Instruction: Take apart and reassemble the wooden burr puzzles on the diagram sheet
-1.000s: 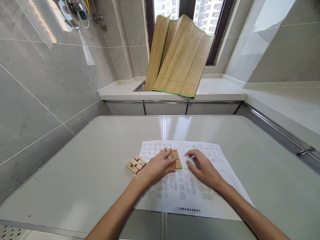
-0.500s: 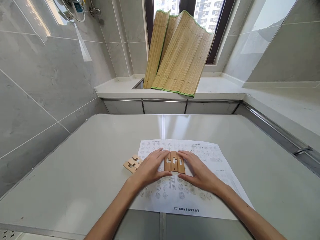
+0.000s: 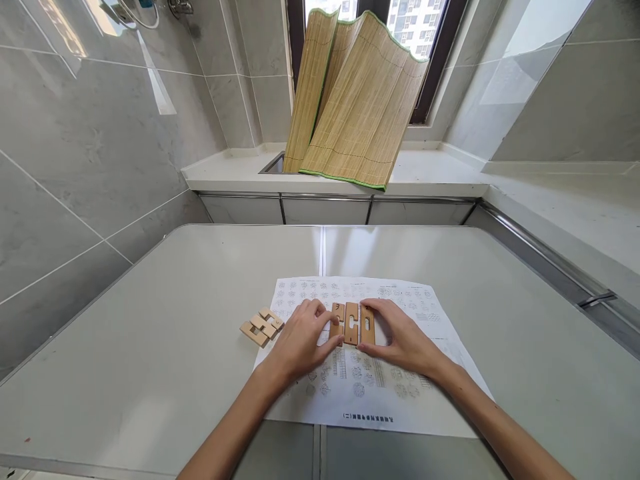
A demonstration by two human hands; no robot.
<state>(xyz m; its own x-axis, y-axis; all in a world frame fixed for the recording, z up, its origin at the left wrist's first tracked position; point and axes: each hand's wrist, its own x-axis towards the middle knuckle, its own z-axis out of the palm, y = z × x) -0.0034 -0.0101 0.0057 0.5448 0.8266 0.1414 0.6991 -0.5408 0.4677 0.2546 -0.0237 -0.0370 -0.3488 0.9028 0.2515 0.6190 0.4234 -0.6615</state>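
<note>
Three flat wooden puzzle pieces lie side by side on a printed sheet, with narrow gaps between them. My left hand (image 3: 303,337) holds the left wooden puzzle piece (image 3: 337,328), its index finger bent over the side and its thumb at the near end. The middle wooden puzzle piece (image 3: 351,325), with a notch in its edge, lies untouched. My right hand (image 3: 400,337) grips the right wooden puzzle piece (image 3: 368,325), slotted in the middle, by its far and near ends. Left of my left hand lies a group of lighter notched wooden pieces (image 3: 262,326).
The printed sheet (image 3: 370,400), covered with small diagrams, lies on a pale glossy table (image 3: 150,347) with a seam down its middle. Behind it, a folded bamboo mat (image 3: 365,107) leans on the white sill (image 3: 230,170) before a window. Grey tiled walls flank the table.
The right piece has shifted right with my right hand, and the gaps between the three pieces have widened. My left index finger has bent in over the left piece. The view has shifted slightly.
</note>
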